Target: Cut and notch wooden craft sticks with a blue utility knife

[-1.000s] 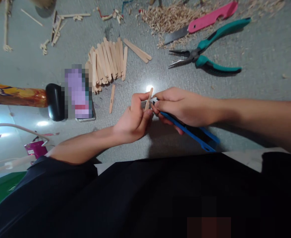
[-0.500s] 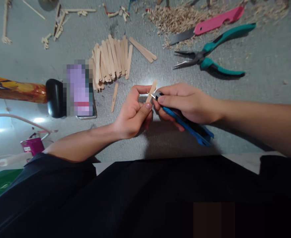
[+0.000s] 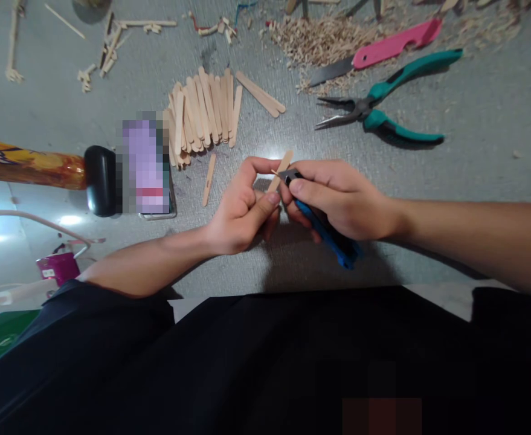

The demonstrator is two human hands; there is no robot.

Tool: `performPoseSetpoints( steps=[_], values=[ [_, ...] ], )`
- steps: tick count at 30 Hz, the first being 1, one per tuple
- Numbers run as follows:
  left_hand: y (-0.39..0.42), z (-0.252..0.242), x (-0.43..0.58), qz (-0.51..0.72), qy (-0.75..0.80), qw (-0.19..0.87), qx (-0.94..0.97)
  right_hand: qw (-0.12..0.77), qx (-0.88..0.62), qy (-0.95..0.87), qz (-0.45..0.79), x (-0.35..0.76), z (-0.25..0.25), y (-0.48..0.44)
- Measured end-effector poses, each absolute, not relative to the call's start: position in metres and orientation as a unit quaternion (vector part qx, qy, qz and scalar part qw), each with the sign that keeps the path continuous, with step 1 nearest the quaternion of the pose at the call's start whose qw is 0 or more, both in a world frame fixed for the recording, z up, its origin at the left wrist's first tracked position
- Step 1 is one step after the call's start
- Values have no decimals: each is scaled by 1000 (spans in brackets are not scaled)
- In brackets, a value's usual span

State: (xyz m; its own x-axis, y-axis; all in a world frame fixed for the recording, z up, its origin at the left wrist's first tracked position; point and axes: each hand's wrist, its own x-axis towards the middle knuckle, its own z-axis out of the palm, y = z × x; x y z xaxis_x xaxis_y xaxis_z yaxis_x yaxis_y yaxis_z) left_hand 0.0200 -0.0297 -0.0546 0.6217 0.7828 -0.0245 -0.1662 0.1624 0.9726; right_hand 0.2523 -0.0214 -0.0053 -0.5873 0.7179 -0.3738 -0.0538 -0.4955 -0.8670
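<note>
My left hand (image 3: 242, 208) pinches a short wooden craft stick (image 3: 281, 169) between thumb and fingers, its upper end poking out above them. My right hand (image 3: 337, 196) is wrapped round a blue utility knife (image 3: 331, 238), and the blade tip rests against the stick's edge. Both hands hover just above the grey table. A single loose stick (image 3: 209, 179) lies left of my left hand, below a pile of craft sticks (image 3: 202, 115).
Green-handled needle-nose pliers (image 3: 383, 99) and a pink-handled knife (image 3: 374, 51) lie at the back right beside wood shavings (image 3: 319, 36). A hammer (image 3: 43, 172) and a blurred phone (image 3: 145, 166) sit at the left. Stick scraps (image 3: 106, 45) are scattered at the back left.
The knife handle has swung steeper and closer to me in my right hand. The stick is tilted a little more to the right. Both hands stay in the same spot.
</note>
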Motion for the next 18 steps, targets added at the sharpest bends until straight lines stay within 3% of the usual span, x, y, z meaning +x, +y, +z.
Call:
performPoseSetpoints(
  steps=[5,18],
  values=[
    [-30,-56,22,343,296,709,541,277,-384,-427,770,254,-8,-21],
    [-29,-57,16,319,280,713,558,229,-443,-544,674,250,-5,-24]
  ],
)
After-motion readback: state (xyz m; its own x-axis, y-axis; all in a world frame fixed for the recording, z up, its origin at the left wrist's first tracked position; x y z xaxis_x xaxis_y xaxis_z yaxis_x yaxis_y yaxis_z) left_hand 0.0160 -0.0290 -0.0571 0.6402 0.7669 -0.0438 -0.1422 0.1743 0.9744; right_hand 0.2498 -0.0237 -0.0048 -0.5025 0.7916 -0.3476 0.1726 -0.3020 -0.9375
